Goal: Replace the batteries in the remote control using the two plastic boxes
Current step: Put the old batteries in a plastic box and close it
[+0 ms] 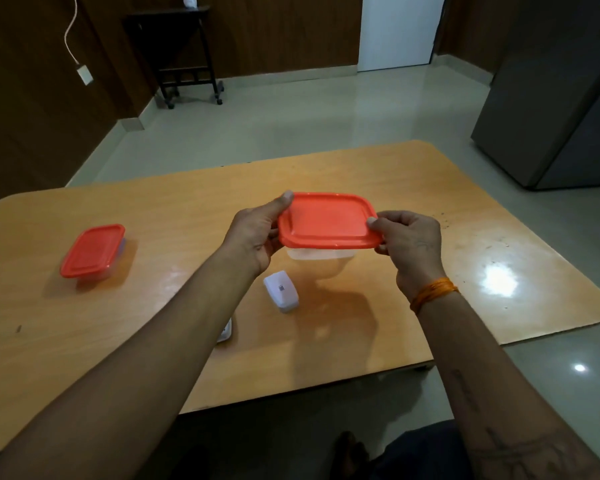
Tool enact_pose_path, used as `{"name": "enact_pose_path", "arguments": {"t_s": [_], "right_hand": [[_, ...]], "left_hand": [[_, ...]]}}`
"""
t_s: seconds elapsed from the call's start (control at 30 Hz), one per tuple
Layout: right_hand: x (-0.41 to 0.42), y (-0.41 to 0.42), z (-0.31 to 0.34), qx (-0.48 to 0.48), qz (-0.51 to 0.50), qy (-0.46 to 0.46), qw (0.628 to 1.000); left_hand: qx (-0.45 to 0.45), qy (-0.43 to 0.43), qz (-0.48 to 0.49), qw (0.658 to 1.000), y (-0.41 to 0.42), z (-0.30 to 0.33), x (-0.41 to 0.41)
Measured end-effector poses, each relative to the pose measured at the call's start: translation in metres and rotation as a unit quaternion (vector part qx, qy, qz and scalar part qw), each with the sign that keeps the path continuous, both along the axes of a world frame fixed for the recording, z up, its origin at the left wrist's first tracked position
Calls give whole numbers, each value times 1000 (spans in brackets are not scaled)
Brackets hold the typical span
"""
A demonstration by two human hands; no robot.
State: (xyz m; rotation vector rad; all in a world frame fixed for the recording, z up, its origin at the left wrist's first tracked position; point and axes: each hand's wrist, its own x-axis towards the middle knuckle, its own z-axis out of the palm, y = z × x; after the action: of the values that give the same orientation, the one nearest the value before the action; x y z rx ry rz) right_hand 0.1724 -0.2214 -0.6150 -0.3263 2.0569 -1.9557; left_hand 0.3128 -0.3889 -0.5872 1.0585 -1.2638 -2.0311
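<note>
A clear plastic box with a red lid [326, 220] is lifted above the middle of the wooden table [174, 306]. My left hand [253, 233] grips its left end, thumb on the lid's far corner. My right hand [409, 244] pinches the lid's right edge. A second clear box with a red lid [92, 251] stands shut on the table at the left. A white piece of the remote [281, 291] lies on the table below the held box. Another white piece [225, 332] shows just past my left forearm, mostly hidden.
The table's right part carries small dark specks [444, 220] and a bright glare. Beyond the far edge lies tiled floor, with a dark wheeled stand [184, 64] at the wall and a grey cabinet [561, 109] at the right.
</note>
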Motion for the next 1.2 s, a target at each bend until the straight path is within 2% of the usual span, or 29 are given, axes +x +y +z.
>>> {"name": "enact_pose_path", "arguments": {"t_s": [0.1, 0.2, 0.5, 0.6, 0.77, 0.97, 1.1, 1.2], "right_hand": [[-12, -9, -2, 25, -55, 2, 998], [-19, -20, -5, 55, -71, 1, 996], [-26, -37, -20, 131, -31, 5, 991], [-28, -37, -24, 133, -23, 8, 991], [-28, -35, -26, 139, -13, 14, 990], [-27, -35, -30, 151, 5, 12, 988], [-24, -35, -30, 147, 9, -14, 989], [-15, -34, -31, 136, 17, -64, 988]], "left_hand": [[-14, 0, 8, 1000, -6, -6, -1], [-108, -72, 11, 991, -16, -12, -5], [-282, -245, 37, 927, -44, -33, -25], [-294, -265, 46, 917, -45, -39, -26], [-272, -253, 40, 928, -43, -42, -20], [-278, -264, 38, 923, -37, -48, -21], [-302, -287, 35, 908, -28, -51, -22], [-355, -320, 21, 878, -20, -45, -22]]}}
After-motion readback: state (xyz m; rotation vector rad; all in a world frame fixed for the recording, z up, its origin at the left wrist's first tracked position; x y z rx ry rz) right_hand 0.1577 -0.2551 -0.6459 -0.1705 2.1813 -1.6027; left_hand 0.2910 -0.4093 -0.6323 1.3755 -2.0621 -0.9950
